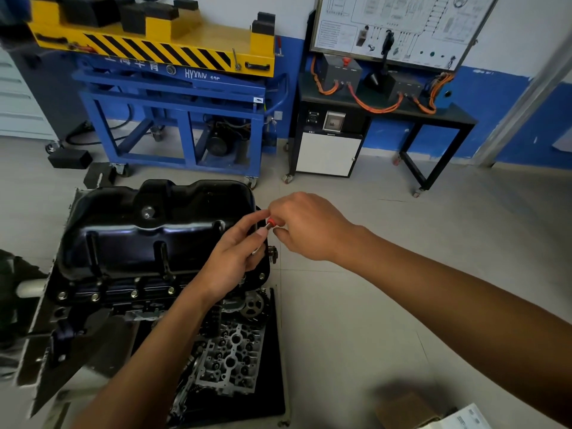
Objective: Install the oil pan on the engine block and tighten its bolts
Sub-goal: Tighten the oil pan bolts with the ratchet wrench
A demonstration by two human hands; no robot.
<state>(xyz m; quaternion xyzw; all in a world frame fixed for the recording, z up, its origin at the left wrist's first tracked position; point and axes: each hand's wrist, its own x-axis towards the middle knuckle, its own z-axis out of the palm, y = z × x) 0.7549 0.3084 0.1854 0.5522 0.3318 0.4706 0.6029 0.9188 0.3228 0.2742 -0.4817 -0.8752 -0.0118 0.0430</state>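
Glossy black metal oil pan is sitting on the dark engine block. At its 3 o'clock edge, L hand and R hand are both pinching a small red-tipped metal piece w/ fingertips.

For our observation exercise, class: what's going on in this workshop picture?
A person works over a black oil pan seated on the engine block. Both hands meet at the pan's right edge, the left hand and right hand pinching a small red-tipped tool. Several bolts already sit along the near flange.
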